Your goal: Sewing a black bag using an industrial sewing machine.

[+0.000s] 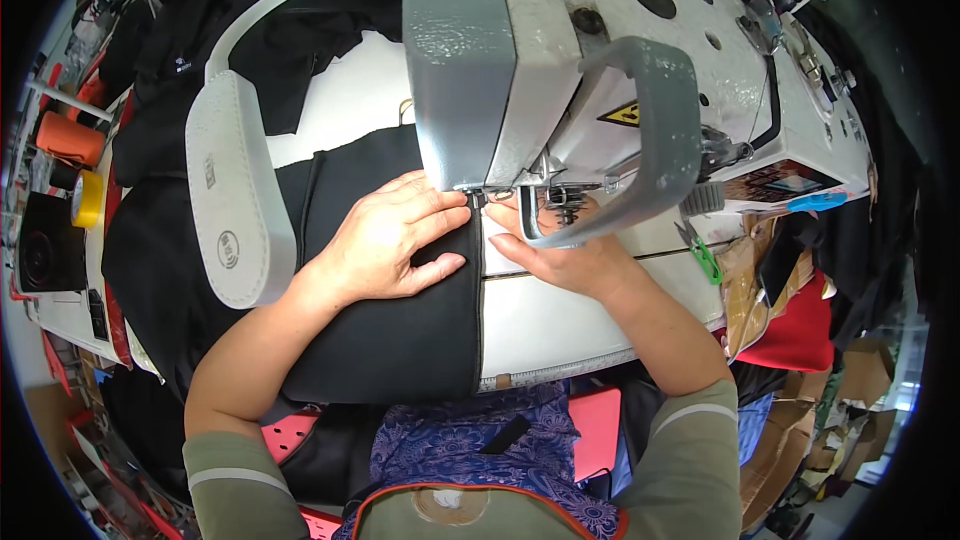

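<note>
Black fabric (390,340) lies across the sewing machine's white bed (560,325), its straight right edge running up to the presser foot (475,198). My left hand (385,240) rests palm down on this fabric, fingers stretched toward the presser foot and thumb apart. Just right of the fabric edge is my right hand (590,265), low on the bed. Its thumb and forefinger reach toward the presser foot with a gap between them; the grey looped guard (670,140) hides part of the other fingers. Above both hands stands the sewing machine head (460,70).
A white lamp (238,200) on a curved arm hangs over my left forearm. Green-handled thread snips (705,258) lie right of my right hand, near brown wrapping (745,285) and red cloth (795,330). Yellow tape (87,199) and an orange container (70,138) stand far left.
</note>
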{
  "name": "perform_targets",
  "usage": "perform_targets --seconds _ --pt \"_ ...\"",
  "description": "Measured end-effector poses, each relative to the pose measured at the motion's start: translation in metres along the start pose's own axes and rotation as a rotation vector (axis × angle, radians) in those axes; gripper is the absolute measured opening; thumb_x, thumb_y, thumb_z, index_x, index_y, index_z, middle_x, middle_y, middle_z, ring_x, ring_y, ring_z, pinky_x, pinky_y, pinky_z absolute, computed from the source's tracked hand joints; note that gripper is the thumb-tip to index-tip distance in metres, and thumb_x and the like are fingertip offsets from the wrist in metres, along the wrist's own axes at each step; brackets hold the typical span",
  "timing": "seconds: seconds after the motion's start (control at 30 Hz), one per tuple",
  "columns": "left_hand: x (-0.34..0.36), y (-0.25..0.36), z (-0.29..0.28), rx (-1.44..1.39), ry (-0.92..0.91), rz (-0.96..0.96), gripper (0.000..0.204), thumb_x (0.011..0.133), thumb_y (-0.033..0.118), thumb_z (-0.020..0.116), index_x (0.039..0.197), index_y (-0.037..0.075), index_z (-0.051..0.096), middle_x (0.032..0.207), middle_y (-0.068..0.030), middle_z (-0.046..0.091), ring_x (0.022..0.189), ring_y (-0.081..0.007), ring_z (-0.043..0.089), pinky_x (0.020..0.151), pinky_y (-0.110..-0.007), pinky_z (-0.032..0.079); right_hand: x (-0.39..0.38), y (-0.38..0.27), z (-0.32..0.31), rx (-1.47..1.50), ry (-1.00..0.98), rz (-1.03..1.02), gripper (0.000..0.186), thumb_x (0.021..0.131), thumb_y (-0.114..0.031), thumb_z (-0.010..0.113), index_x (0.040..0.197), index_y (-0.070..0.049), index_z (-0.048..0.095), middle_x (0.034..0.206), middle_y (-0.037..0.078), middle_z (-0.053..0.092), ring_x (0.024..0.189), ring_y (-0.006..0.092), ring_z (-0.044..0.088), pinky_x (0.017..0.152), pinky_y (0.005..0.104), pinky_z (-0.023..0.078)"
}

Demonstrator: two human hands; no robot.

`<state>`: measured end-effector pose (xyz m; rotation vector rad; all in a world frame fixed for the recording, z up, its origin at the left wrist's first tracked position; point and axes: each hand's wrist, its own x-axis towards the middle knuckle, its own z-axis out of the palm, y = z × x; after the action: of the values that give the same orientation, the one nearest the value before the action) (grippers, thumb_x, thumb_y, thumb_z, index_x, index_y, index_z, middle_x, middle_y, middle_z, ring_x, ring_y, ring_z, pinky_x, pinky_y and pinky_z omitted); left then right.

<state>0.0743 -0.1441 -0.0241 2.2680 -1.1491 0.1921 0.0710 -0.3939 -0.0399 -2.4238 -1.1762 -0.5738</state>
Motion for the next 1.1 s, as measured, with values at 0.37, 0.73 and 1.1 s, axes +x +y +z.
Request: perform_targets --seconds 0.37,0.73,1.1 --pt "0.009 -0.011 0.000 0.002 0.028 0.002 0.038 0.075 0.023 0.073 0.106 0.001 0.065 0.107 -0.0142 0.065 0.104 -0.0338 0.062 0.101 -0.044 0.047 -0.004 0.010 0.006 0.153 -0.137 0.231 0.036 0.081 -0.023 0.075 0.114 -0.012 0.068 0.101 0.008 0.068 0.092 0.0256 0.066 0.082 0.0400 0.053" --pt "0.011 -0.014 0.002 0.027 0.013 -0.015 0.039 0.076 0.023 0.073 0.109 0.003 0.067 0.110 -0.0136 0.066 0.106 -0.0325 0.063 0.103 -0.044 0.045 0.002 0.013 0.002 0.123 -0.151 0.227 0.040 0.085 -0.027 0.071 0.122 -0.013 0.063 0.105 0.009 0.066 0.098 0.0277 0.063 0.084 0.0407 0.051" --pt "0.007 -0.032 0.021 0.264 0.496 -0.290 0.039 0.080 0.013 0.068 0.113 -0.002 0.054 0.108 -0.0172 0.058 0.103 -0.0354 0.056 0.095 -0.045 0.043 0.019 -0.018 -0.006 0.172 0.085 -0.331 0.016 0.074 -0.004 0.075 0.089 -0.002 0.069 0.098 0.012 0.069 0.093 0.0288 0.069 0.084 0.0405 0.056"
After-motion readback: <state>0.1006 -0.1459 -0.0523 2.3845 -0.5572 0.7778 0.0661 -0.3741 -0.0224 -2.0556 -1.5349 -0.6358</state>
